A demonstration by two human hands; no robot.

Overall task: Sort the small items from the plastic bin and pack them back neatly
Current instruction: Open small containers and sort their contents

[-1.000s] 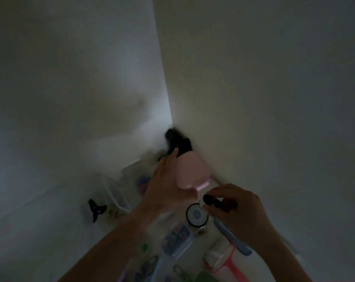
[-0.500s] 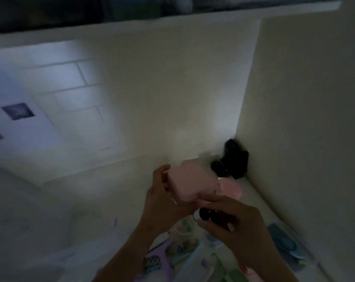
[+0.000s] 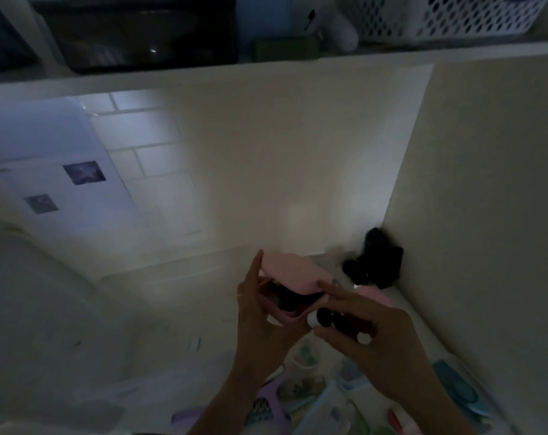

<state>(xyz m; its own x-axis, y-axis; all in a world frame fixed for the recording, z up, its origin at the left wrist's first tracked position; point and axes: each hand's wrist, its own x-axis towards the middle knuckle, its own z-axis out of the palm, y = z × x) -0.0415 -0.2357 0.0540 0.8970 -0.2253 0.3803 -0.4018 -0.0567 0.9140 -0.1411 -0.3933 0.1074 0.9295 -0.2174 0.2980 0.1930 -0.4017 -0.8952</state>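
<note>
The scene is dim. My left hand [image 3: 260, 321] holds a small pink case [image 3: 294, 273] from below, its lid lifted so dark small items show inside. My right hand [image 3: 376, 337] grips several small dark bottles with a white cap [image 3: 324, 318] at the case's opening, its forefinger touching the lid's edge. Below the hands lie small items on the white surface: a purple comb [image 3: 266, 403], small clear cups [image 3: 304, 359] and a blue oval item [image 3: 458, 387].
A black object [image 3: 376, 262] sits in the corner where the back wall meets the right side panel [image 3: 486, 215]. A shelf [image 3: 266, 67] overhead carries a white perforated basket [image 3: 439, 17] and dark boxes. A pink round item [image 3: 376, 293] lies behind my right hand.
The view has tilted up and left, bringing the shelf into sight. The pink case's lid has come open, and my right hand with the bottles has moved up to its opening.
</note>
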